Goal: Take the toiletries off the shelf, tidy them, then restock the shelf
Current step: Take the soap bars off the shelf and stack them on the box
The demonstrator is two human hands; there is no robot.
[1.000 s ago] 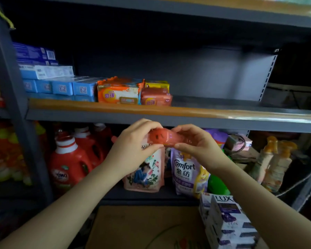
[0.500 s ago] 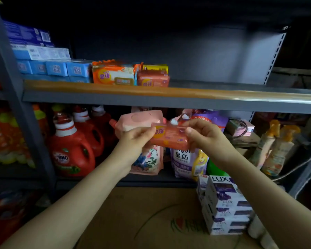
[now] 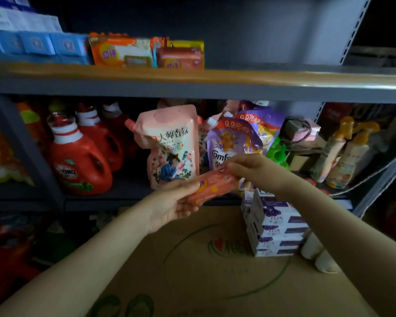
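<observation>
We stand before a dim metal shelf above a cardboard box. Both our left hand and right hand pinch the soap packet, now lowered below the shelf edge, toward the box.

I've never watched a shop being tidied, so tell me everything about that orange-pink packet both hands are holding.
The soap packet is a flat, glossy, orange-pink wrapped bar with yellow and purple print. It is tilted, right end higher, in the air before the lower shelf, above a cardboard box. The left hand holds its lower end; the right hand pinches its upper end.
</observation>
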